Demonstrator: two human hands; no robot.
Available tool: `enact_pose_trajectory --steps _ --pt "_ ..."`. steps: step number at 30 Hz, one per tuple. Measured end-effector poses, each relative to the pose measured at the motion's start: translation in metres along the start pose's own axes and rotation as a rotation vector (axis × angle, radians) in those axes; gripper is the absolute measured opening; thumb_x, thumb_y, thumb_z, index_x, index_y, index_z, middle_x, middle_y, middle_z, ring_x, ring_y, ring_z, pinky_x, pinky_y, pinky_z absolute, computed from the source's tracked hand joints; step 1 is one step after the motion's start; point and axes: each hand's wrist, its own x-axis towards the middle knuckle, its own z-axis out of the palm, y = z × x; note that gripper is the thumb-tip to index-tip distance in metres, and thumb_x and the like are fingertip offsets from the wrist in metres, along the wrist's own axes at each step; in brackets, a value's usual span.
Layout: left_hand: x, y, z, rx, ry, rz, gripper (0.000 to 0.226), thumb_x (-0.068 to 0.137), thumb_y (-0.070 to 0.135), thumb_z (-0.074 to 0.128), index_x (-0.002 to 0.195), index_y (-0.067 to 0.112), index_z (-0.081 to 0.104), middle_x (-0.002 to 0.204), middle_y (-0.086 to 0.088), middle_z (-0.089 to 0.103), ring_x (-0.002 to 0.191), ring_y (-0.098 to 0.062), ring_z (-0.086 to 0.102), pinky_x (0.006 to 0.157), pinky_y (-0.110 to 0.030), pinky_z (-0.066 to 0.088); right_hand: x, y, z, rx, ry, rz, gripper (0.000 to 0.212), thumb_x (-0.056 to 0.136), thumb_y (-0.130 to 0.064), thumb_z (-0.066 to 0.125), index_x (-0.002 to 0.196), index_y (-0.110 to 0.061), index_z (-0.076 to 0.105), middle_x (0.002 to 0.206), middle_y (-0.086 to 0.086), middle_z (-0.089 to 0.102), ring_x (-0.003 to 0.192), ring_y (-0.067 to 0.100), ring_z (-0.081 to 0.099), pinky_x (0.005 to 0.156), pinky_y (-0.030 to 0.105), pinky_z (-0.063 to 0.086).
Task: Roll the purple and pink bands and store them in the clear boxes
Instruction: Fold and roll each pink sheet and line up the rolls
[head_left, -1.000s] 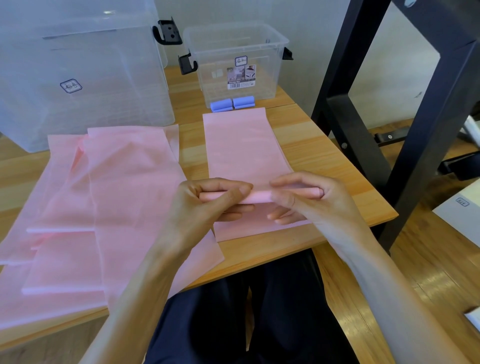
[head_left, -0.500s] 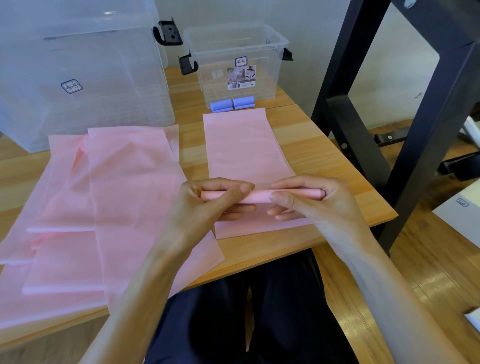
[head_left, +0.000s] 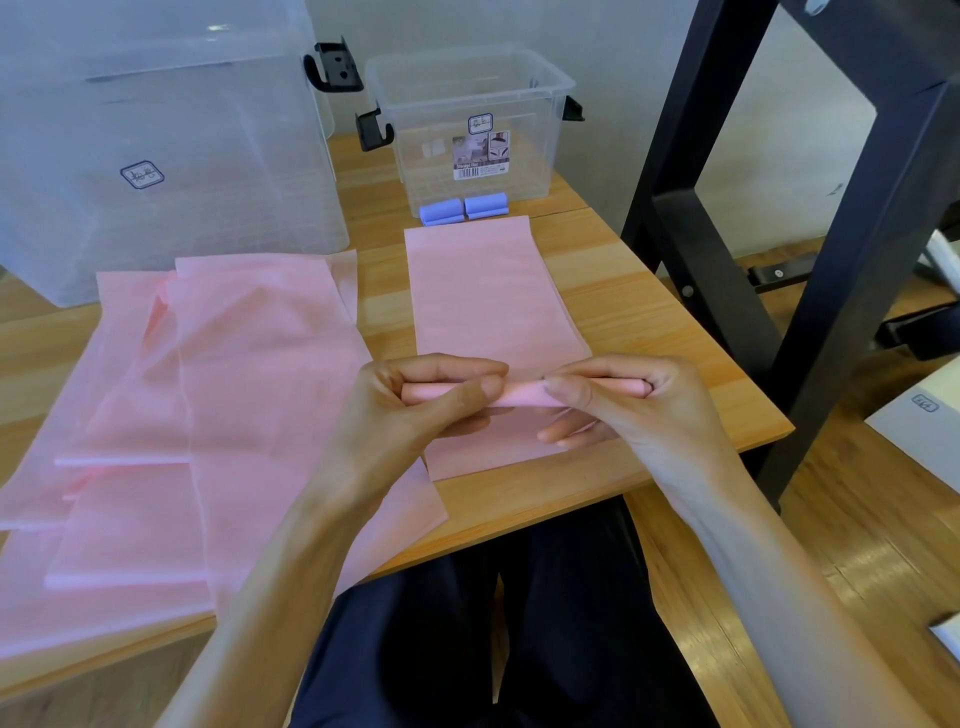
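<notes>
One pink band (head_left: 493, 306) is being rolled, pinched by both the left hand (head_left: 415, 410) and right hand (head_left: 639, 410), two purple rolls (head_left: 464, 209) waiting unboxed, a pink pile (head_left: 208, 415) unrolled

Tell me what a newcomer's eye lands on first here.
Both hands, left hand and right hand, pinch a half-rolled pink band at the wooden table's near edge. Left lies a pile of flat pink bands; two purple rolls sit before the small clear box.
</notes>
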Motion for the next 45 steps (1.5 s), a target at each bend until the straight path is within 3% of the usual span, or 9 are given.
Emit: enact_pose_trajectory --steps 3,8,13,18,24,30,36,40,45 --pt "0.0004 0.0002 0.001 0.011 0.017 0.01 0.016 0.069 0.024 0.075 0.083 0.018 0.081 0.088 -0.006 0.078 0.082 -0.019 0.075 0.07 -0.023 0.059 -0.0003 -0.0004 0.0003 0.006 -0.013 0.017 0.019 0.077 -0.016 0.074 0.092 -0.005 0.076 0.079 0.014 0.076 0.067 0.026 0.074 0.059 0.027 0.061" --pt "0.0008 -0.0002 0.0004 0.009 0.03 -0.004 0.023 0.074 0.027 0.072 0.091 0.012 0.078 0.089 -0.006 0.078 0.083 -0.02 0.075 0.07 -0.023 0.059 0.0002 0.0005 0.0004 0.017 -0.04 -0.006 0.023 0.077 -0.003 0.075 0.099 -0.001 0.074 0.083 0.014 0.076 0.071 0.026 0.075 0.062 0.026 0.061" --pt "0.0011 -0.0022 -0.0002 0.017 0.029 0.008 0.023 0.068 0.022 0.077 0.089 0.013 0.08 0.089 -0.008 0.077 0.088 -0.024 0.074 0.074 -0.025 0.059 0.0002 0.0009 0.0007 0.002 -0.007 0.017 0.022 0.075 -0.019 0.075 0.092 -0.006 0.075 0.078 0.013 0.076 0.067 0.027 0.074 0.059 0.028 0.061" --pt "0.0026 -0.0019 0.0012 -0.003 0.045 -0.01 0.022 0.071 0.026 0.074 0.088 0.014 0.079 0.088 -0.008 0.078 0.083 -0.021 0.075 0.07 -0.023 0.059 0.0009 0.0007 0.0006 0.028 -0.041 -0.013 0.027 0.073 -0.01 0.076 0.098 -0.003 0.074 0.085 0.014 0.076 0.075 0.028 0.075 0.066 0.028 0.062" --pt "0.003 -0.0018 0.0001 0.005 0.024 0.017 0.018 0.066 0.024 0.077 0.083 0.02 0.081 0.09 -0.005 0.078 0.085 -0.018 0.073 0.076 -0.024 0.059 0.0013 0.001 0.0011 0.002 0.011 0.005 0.02 0.078 -0.02 0.072 0.092 -0.006 0.076 0.078 0.014 0.075 0.066 0.027 0.074 0.058 0.028 0.061" --pt "0.0035 -0.0008 0.0004 0.005 0.049 0.006 0.022 0.072 0.028 0.074 0.089 0.016 0.08 0.091 -0.007 0.078 0.086 -0.023 0.074 0.071 -0.022 0.058 0.003 -0.0001 0.0011 0.026 -0.041 -0.018 0.026 0.075 -0.007 0.075 0.101 -0.001 0.073 0.087 0.013 0.076 0.075 0.028 0.075 0.065 0.027 0.061" --pt "0.0028 -0.0003 -0.0007 0.042 0.004 0.029 0.024 0.068 0.022 0.076 0.09 0.013 0.079 0.092 -0.005 0.078 0.087 -0.022 0.074 0.074 -0.024 0.059 0.0033 0.0007 0.0009 0.002 -0.025 0.016 0.023 0.078 -0.022 0.072 0.095 -0.006 0.075 0.08 0.013 0.076 0.068 0.027 0.075 0.06 0.028 0.061" --pt "0.0038 0.0001 -0.0023 0.017 0.022 0.023 0.02 0.069 0.022 0.075 0.086 0.015 0.08 0.091 -0.004 0.078 0.085 -0.018 0.073 0.072 -0.023 0.059 0.0042 -0.0004 0.0005 0.036 -0.088 0.007 0.036 0.07 -0.012 0.077 0.105 -0.007 0.069 0.095 0.013 0.076 0.08 0.028 0.075 0.067 0.028 0.061" --pt "0.0017 0.0007 -0.0044 0.036 -0.049 0.044 0.023 0.064 0.021 0.078 0.087 0.024 0.081 0.093 -0.003 0.078 0.086 -0.016 0.073 0.076 -0.02 0.057 0.0049 0.0009 0.0038 0.049 -0.064 -0.031 0.029 0.075 -0.008 0.075 0.102 -0.001 0.066 0.092 0.016 0.075 0.077 0.03 0.075 0.065 0.028 0.06"
